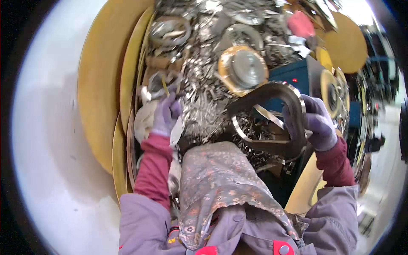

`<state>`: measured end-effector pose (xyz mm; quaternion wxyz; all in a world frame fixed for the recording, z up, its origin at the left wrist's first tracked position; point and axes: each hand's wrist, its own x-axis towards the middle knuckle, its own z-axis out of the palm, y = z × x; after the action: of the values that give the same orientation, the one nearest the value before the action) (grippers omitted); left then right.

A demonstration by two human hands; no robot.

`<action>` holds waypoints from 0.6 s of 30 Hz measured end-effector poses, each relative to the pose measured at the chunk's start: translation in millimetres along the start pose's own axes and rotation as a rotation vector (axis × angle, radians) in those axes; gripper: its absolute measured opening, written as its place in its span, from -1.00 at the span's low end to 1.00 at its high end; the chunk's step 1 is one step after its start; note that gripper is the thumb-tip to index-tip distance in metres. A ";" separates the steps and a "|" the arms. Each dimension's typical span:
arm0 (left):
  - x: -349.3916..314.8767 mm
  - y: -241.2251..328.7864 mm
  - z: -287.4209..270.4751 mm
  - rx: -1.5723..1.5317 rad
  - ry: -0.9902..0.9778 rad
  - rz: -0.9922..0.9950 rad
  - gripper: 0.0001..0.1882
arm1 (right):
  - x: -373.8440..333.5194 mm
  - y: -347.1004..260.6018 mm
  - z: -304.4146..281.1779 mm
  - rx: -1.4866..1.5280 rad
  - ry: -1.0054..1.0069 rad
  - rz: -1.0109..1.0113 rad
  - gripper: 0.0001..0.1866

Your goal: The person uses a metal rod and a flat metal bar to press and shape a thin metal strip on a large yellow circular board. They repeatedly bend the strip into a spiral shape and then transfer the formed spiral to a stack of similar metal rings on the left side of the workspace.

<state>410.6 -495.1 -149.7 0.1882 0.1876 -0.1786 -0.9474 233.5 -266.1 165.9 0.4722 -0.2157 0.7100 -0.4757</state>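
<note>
A person in purple gloves works over a heap of metal scrap [212, 85] that fills the upper centre of the frame. The right hand [316, 123], at centre right, is closed around the edge of a large coil of flat metal strip [272, 119], bent into a rough loop with a dull grey face and a bright, shiny rim; the coil sits just right of centre, above the person's patterned scarf [216, 178]. The left hand [166, 112], left of centre, is curled shut on a small tangle of thin shiny strip [159, 85] at the edge of the heap. The pile itself is a jumble of silvery offcuts, rings and ribbons, with a yellow-rimmed spool [243, 69] of wound metal resting near its top. Large yellow discs [106, 76] stand on edge along the left side, and more yellow discs [348, 42] lean at upper right beside a dark blue machine [297, 76] with a small red light. A pale floor [55, 148] spreads across the left of the frame.
</note>
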 end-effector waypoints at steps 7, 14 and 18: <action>-50.9 -44.0 188.5 2.186 -0.741 0.070 -0.57 | -66.8 21.5 -131.5 0.229 0.382 -0.244 -0.50; 30.4 70.2 85.2 3.080 0.222 -0.737 -0.69 | -128.1 20.9 -238.0 0.188 0.535 -0.355 -0.62; 41.7 6.7 224.5 3.002 0.078 -0.352 -0.43 | -135.9 31.4 -291.0 0.480 0.604 -0.343 -0.68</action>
<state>281.9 -458.5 35.4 -0.2802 0.2427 -0.9229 0.1042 45.8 -11.9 231.1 0.1936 -0.0653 0.6394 -0.7413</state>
